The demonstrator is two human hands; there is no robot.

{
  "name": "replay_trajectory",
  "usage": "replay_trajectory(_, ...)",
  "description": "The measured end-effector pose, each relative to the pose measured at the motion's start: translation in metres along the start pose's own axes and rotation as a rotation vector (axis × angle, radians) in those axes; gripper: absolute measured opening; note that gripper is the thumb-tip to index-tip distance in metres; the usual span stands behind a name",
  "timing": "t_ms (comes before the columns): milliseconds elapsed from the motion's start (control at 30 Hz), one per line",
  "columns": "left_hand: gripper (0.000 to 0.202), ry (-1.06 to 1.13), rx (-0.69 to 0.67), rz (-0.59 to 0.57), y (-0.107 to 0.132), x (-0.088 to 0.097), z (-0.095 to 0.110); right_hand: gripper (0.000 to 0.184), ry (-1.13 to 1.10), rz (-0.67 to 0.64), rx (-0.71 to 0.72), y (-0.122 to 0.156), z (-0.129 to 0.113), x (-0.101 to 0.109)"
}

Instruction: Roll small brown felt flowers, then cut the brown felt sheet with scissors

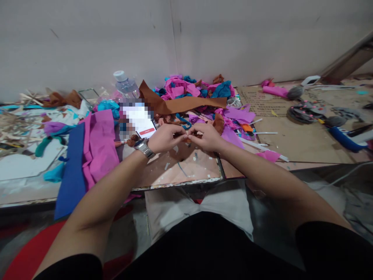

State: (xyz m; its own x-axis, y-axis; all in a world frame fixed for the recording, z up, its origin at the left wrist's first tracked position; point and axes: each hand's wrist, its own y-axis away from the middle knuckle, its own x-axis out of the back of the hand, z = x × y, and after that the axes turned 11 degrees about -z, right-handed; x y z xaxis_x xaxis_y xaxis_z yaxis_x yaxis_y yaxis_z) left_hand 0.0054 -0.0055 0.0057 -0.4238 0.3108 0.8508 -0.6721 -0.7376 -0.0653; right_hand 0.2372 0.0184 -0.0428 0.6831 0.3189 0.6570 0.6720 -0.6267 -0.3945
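Observation:
Close together over the front of the table, my left hand and my right hand have their fingertips pinched and nearly touching. Between them is a small brown crepe paper piece, mostly hidden by the fingers. A watch is on my left wrist. Beside that wrist lies a small brown bundle. Just behind my left hand is a phone with a lit screen, partly blurred out. A long brown paper strip stretches behind both hands.
Pink paper and a blue sheet hang toward the table's left edge. A capped plastic bottle stands at the back. Crumpled pink and blue paper is heaped behind. White sticks and cardboard lie at right.

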Motion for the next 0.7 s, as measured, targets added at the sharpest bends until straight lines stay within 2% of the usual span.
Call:
replay_trajectory(333,0.028,-0.119,-0.103,-0.009,-0.001,-0.004,-0.007,0.008,-0.009,-0.107,0.055,-0.002,0.0,0.003)
replay_trajectory(700,0.024,-0.321,-0.245,0.023,-0.004,-0.009,-0.014,0.011,-0.103,-0.192,-0.04,-0.003,0.001,0.004)
